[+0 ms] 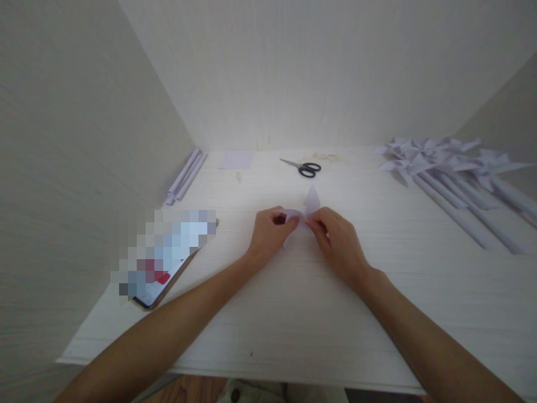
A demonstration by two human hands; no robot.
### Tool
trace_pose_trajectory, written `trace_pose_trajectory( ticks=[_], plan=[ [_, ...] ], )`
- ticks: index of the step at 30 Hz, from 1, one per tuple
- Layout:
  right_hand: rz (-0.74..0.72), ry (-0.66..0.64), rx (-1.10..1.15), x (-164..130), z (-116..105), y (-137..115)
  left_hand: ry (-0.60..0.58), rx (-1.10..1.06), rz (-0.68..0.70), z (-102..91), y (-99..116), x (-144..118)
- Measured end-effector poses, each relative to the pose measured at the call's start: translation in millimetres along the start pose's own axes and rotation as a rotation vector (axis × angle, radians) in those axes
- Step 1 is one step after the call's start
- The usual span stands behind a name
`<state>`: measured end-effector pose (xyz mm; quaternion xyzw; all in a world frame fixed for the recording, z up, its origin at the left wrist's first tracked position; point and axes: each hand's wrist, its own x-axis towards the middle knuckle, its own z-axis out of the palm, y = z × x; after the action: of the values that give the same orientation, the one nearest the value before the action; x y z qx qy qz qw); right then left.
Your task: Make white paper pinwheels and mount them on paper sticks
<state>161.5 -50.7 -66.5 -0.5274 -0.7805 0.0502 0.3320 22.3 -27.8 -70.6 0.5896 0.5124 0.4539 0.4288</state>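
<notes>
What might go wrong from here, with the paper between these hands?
The left hand and right hand pinch the paper piece close together, so an uneven pull might tear or crease it. The phone lies near the left forearm, so an outward sweep could nudge it.

A phone, its lit screen partly pixelated, lay aslant on a white table's left side, between pale walls, with wooden floor visible below.
</notes>
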Motion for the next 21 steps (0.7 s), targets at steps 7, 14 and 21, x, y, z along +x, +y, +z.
trace_pose_trajectory(
  ticks=[7, 14, 21],
  plan=[
    [-0.089, 0.066, 0.143, -2.1, 0.3, 5.0, 0.006, -0.074, 0.012, -0.6, -3.9, 2.0],
    [0.023, 0.002, 0.039, 0.9, -2.7, 3.0, -0.023, -0.033, -0.005, -1.0, -0.9, 0.6],
    [0.087, 0.043, 0.026, 3.4, -2.0, 4.4, -0.044, 0.035, -0.045, -0.5, -0.7, 0.2]
  ],
)
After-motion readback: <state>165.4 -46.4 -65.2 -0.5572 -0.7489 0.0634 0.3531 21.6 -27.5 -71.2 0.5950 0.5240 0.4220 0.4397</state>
